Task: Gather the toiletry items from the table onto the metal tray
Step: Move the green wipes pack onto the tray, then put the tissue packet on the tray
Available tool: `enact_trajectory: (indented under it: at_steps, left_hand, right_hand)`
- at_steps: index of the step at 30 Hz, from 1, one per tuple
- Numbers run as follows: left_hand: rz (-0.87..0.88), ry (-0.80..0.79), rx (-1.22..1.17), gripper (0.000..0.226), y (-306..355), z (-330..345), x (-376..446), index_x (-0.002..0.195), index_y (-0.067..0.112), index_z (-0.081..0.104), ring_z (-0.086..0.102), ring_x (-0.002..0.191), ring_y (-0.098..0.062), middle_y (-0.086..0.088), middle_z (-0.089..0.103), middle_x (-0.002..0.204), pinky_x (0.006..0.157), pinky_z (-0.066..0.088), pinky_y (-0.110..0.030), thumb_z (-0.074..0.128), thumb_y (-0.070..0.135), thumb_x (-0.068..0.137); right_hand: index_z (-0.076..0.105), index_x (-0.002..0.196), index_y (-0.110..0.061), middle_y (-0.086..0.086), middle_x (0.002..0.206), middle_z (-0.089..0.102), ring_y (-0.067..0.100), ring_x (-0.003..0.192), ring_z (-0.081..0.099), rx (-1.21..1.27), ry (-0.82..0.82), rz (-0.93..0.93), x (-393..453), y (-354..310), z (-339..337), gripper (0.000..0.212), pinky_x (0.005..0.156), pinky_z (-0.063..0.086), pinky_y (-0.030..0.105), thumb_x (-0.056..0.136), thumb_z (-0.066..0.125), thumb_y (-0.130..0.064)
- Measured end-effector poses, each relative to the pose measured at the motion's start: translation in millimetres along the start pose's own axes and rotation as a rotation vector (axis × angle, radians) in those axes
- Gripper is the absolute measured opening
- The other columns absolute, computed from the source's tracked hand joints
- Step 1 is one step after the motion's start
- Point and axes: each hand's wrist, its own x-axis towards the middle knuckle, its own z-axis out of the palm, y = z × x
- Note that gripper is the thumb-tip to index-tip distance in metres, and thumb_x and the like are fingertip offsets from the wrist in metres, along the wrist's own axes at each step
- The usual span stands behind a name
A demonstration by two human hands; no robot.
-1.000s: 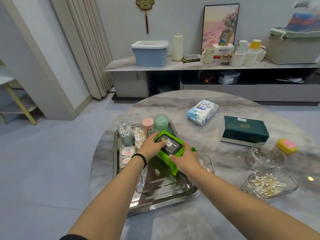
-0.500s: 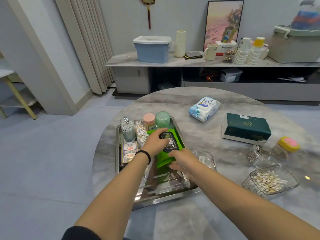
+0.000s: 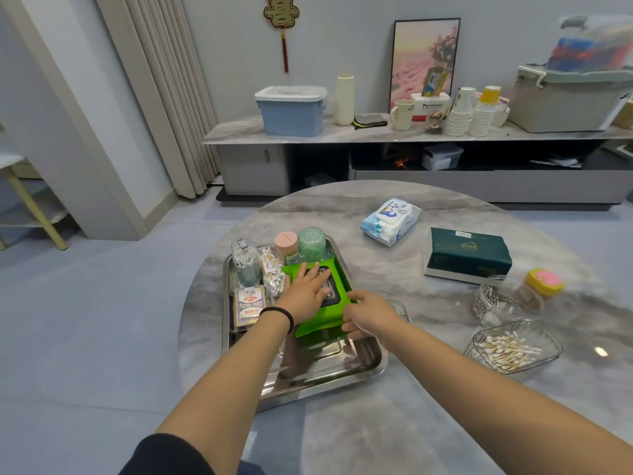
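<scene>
A green wet-wipes pack (image 3: 339,287) lies flat in the metal tray (image 3: 342,373) on the round marble table. My left hand (image 3: 305,293) presses on top of the pack with straight fingers. My right hand (image 3: 368,315) touches the pack's near right corner, its fingers spread loosely. At the tray's far end stand a clear bottle (image 3: 245,265), a pink-capped jar (image 3: 287,246) and a green cup (image 3: 311,243). A bag of swabs (image 3: 272,274) and a playing-card box (image 3: 249,305) lie on the tray's left side.
On the table to the right lie a white-blue wipes pack (image 3: 390,221) and a dark green tissue pack (image 3: 467,257). Nearer are a glass jar (image 3: 507,299) with a yellow lid (image 3: 544,281) beside it and a clear dish of cotton swabs (image 3: 510,347).
The green pack went from tilted and held in both hands to lying flat in the tray. My left hand now presses flat on it and my right hand has loosened to its corner.
</scene>
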Motion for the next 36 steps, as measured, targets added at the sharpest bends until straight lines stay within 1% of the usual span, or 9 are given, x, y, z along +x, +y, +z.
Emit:
enact_trajectory:
  at_steps: [3, 7, 10, 15, 18, 25, 28, 32, 36]
  left_hand:
    - [0.028, 0.090, -0.057, 0.049, 19, -11, 2, 0.147, 0.027, 0.025, -0.005, 0.149, -0.019, 0.002, 0.006, 0.161, 0.117, -0.008, -0.054, 0.027, 0.040, 0.100]
    - [0.074, 0.126, -0.183, 0.049, 50, -26, 10, 0.146, 0.022, 0.030, 0.001, 0.149, -0.017, -0.001, 0.011, 0.161, 0.119, -0.005, -0.049, 0.031, 0.037, 0.100]
    - [0.077, 0.130, -0.275, 0.049, 68, -31, 23, 0.145, 0.018, 0.031, 0.006, 0.149, -0.017, -0.003, 0.014, 0.160, 0.121, 0.002, -0.044, 0.034, 0.036, 0.100]
    - [0.036, 0.145, -0.461, 0.045, 93, -32, 63, 0.141, 0.013, 0.038, 0.033, 0.139, -0.021, -0.005, 0.036, 0.151, 0.111, 0.026, -0.029, 0.037, 0.031, 0.100]
    - [-0.043, 0.121, -0.572, 0.046, 97, -23, 96, 0.140, 0.014, 0.039, 0.041, 0.133, -0.021, -0.004, 0.041, 0.147, 0.108, 0.032, -0.031, 0.038, 0.035, 0.098]
    - [-0.174, 0.121, -0.769, 0.035, 90, -11, 175, 0.133, 0.018, 0.038, 0.044, 0.122, -0.020, -0.008, 0.039, 0.146, 0.087, 0.029, -0.018, 0.035, 0.029, 0.100]
    - [-0.190, 0.109, -0.825, 0.029, 88, -6, 198, 0.127, 0.021, 0.038, 0.045, 0.110, -0.016, -0.004, 0.046, 0.133, 0.080, 0.039, -0.010, 0.036, 0.029, 0.100]
    - [-0.250, 0.170, -0.828, 0.062, 79, 15, 229, 0.118, 0.015, 0.052, 0.055, 0.116, -0.026, -0.010, 0.051, 0.134, 0.103, 0.044, -0.040, 0.046, 0.056, 0.072]
    - [-0.285, 0.118, -0.874, 0.064, 78, 22, 234, 0.110, 0.011, 0.066, 0.063, 0.108, -0.029, -0.013, 0.060, 0.124, 0.098, 0.049, -0.041, 0.053, 0.052, 0.063]
  right_hand:
    - [0.042, 0.137, -0.011, 0.012, 0.093, 0.059, 0.024, 0.076, 0.060, -0.029, 0.098, -0.075, 1, -6, -16, 0.045, 0.063, 0.053, 0.032, 0.091, 0.047, -0.009]
    - [0.046, 0.135, -0.017, 0.012, 0.116, 0.064, 0.026, 0.102, 0.063, -0.108, 0.224, -0.185, 11, -16, -44, 0.046, 0.094, 0.052, 0.043, 0.089, 0.049, -0.014]
    - [0.044, 0.136, -0.018, 0.012, 0.113, 0.064, 0.027, 0.103, 0.062, -0.109, 0.275, -0.237, 21, -25, -64, 0.046, 0.097, 0.050, 0.042, 0.090, 0.050, -0.018]
    - [0.036, 0.142, -0.021, 0.007, 0.138, 0.049, 0.025, 0.120, 0.052, -0.085, 0.325, -0.272, 56, -36, -97, 0.050, 0.096, 0.042, 0.032, 0.094, 0.048, -0.026]
    - [0.027, 0.146, -0.020, 0.006, 0.148, 0.039, 0.024, 0.130, 0.044, -0.010, 0.323, -0.251, 87, -38, -108, 0.056, 0.092, 0.038, 0.028, 0.094, 0.049, -0.029]
    - [0.033, 0.141, -0.020, 0.005, 0.136, 0.051, 0.027, 0.116, 0.054, 0.213, 0.349, -0.168, 172, -37, -121, 0.053, 0.080, 0.040, 0.029, 0.092, 0.050, -0.028]
    - [0.035, 0.139, -0.016, 0.007, 0.129, 0.056, 0.030, 0.114, 0.056, 0.316, 0.374, -0.094, 196, -34, -122, 0.051, 0.083, 0.045, 0.034, 0.092, 0.050, -0.028]
    - [0.044, 0.134, -0.010, 0.008, 0.128, 0.059, 0.029, 0.112, 0.058, 0.343, 0.431, -0.073, 214, -28, -120, 0.047, 0.078, 0.043, 0.030, 0.091, 0.052, -0.028]
    - [0.055, 0.124, -0.009, 0.010, 0.118, 0.064, 0.028, 0.100, 0.061, 0.291, 0.399, -0.067, 215, -21, -128, 0.036, 0.075, 0.046, 0.031, 0.091, 0.052, -0.024]
